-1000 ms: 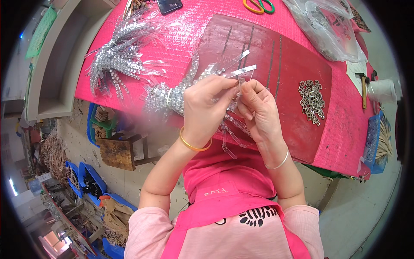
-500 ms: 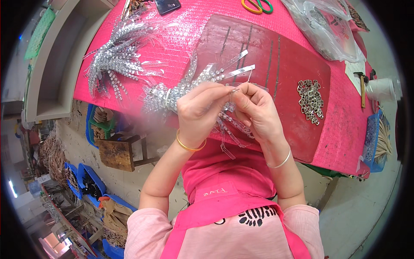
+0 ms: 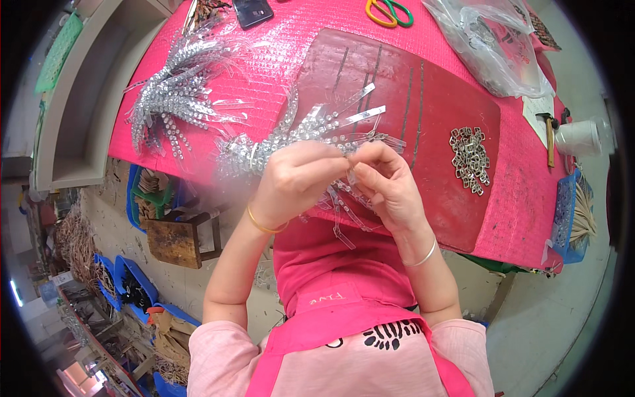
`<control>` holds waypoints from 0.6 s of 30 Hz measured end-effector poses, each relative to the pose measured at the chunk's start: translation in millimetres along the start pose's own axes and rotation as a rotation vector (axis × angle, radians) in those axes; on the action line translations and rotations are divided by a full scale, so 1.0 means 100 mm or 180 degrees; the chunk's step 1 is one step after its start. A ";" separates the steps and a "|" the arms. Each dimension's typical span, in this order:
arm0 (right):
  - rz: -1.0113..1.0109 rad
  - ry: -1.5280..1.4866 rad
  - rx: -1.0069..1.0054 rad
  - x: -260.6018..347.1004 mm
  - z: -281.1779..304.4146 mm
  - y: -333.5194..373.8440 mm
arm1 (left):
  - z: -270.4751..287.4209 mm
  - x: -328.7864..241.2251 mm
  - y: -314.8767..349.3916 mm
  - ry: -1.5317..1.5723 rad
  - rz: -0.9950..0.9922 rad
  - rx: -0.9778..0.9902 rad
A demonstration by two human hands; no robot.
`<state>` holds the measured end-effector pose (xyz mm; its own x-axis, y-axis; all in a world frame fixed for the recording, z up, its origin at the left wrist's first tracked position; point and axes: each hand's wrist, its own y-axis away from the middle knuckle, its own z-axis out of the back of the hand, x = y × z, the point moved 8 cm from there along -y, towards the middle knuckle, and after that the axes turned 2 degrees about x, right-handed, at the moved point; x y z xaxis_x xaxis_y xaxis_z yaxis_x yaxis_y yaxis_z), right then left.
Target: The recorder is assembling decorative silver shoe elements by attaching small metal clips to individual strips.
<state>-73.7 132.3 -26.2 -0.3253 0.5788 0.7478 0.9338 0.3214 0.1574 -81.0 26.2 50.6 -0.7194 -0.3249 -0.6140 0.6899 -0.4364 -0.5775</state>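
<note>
My left hand (image 3: pixel 301 175) and my right hand (image 3: pixel 390 185) meet over the near edge of a dark red mat (image 3: pixel 450 106). Their fingertips are pinched closely together on a clear plastic strap, of which only a small bit shows between them. Whether a small metal part is in the pinch I cannot make out. Just behind and left of the fingers lies a tied bundle of clear rhinestone straps (image 3: pixel 248 155). Several loose strap ends hang below my hands toward the pink apron. At the right of the mat is a pile of small silver buckles (image 3: pixel 470 161).
Another heap of rhinestone straps (image 3: pixel 175 92) lies at left on the pink tabletop (image 3: pixel 278 56). Scissors with yellow and green handles (image 3: pixel 390 12), a phone (image 3: pixel 253 11) and a clear plastic bag (image 3: pixel 493 49) are at the far side. A hammer (image 3: pixel 550 139) and white cup (image 3: pixel 579 137) stand right.
Both hands have shifted slightly left and nearer to me, still pinched together. The small shiny piece at the fingertips is now less visible. The whole view has shifted a little.
</note>
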 end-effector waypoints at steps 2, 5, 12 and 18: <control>-0.0125 -0.0850 0.0439 -0.06 -0.04 0.03 | -0.06 -0.10 0.00 -0.0143 -0.0363 0.0319; -0.0159 -0.0855 0.0223 0.00 0.03 0.03 | -0.07 -0.16 0.04 -0.0398 -0.0485 0.0614; 0.1620 0.5780 -0.0270 0.77 0.31 -0.61 | -0.25 -0.08 0.14 -0.0437 0.0114 0.1627; 0.0678 0.5124 0.0059 0.65 0.55 -0.66 | -0.20 0.19 0.08 -0.0098 0.1096 0.0818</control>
<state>-164.2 189.8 -23.7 0.2982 -0.7254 0.6203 0.9333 0.3579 -0.0301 -87.9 33.4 23.1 -0.4555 -0.5113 -0.7288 0.8505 -0.4918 -0.1865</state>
